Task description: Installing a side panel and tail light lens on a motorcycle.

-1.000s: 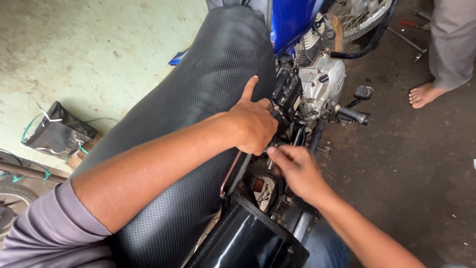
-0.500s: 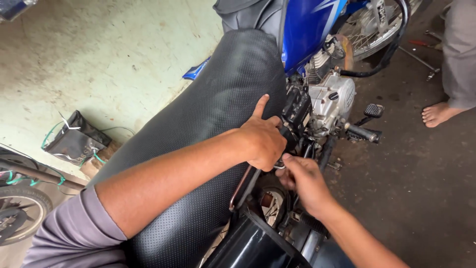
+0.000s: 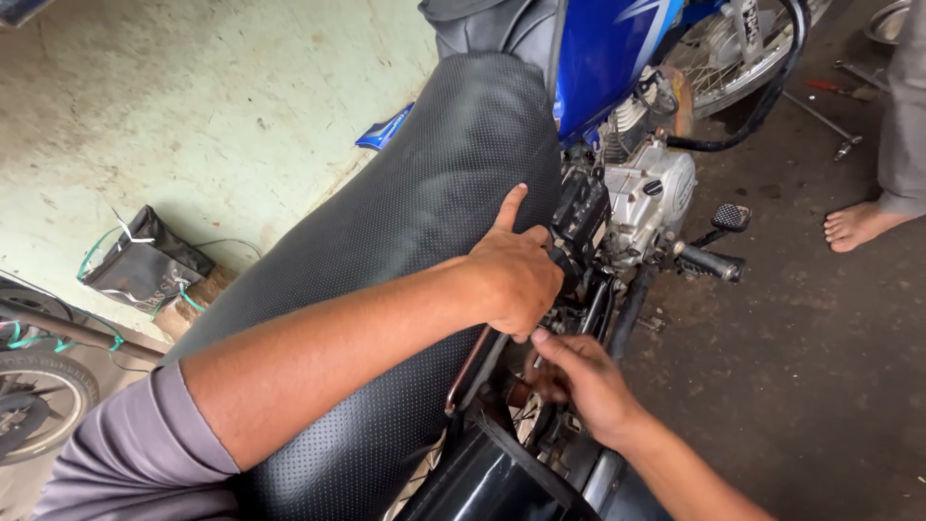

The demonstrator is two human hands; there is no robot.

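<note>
Black perforated vinyl covers the motorcycle seat (image 3: 405, 270), which runs diagonally through the view, with the left forearm lying across it. The left hand (image 3: 516, 275) rests at the right edge of the seat, fingers curled down over the frame area beside the side of the machine and thumb extended upward against the seat surface; what the curled fingers grip is hidden, so its grasp cannot be told. The right hand (image 3: 579, 381) sits just below the left, fingers pinched together on a small part near the frame, too hidden to identify. A brown bent frame tube (image 3: 470, 371) runs downward just beside both hands. Ahead of the hands lie the silver engine casing (image 3: 651, 198), a black footpeg (image 3: 709, 262) and a pedal (image 3: 730, 216). The blue fuel tank (image 3: 608, 48) stands above the engine. A black rear fender (image 3: 492, 482) lies at the lower edge. On the concrete floor, a bare foot (image 3: 857, 225) of another person stands at the right, well apart from the work. A dark bag (image 3: 145, 268) lies against the green wall (image 3: 193, 96).
</note>
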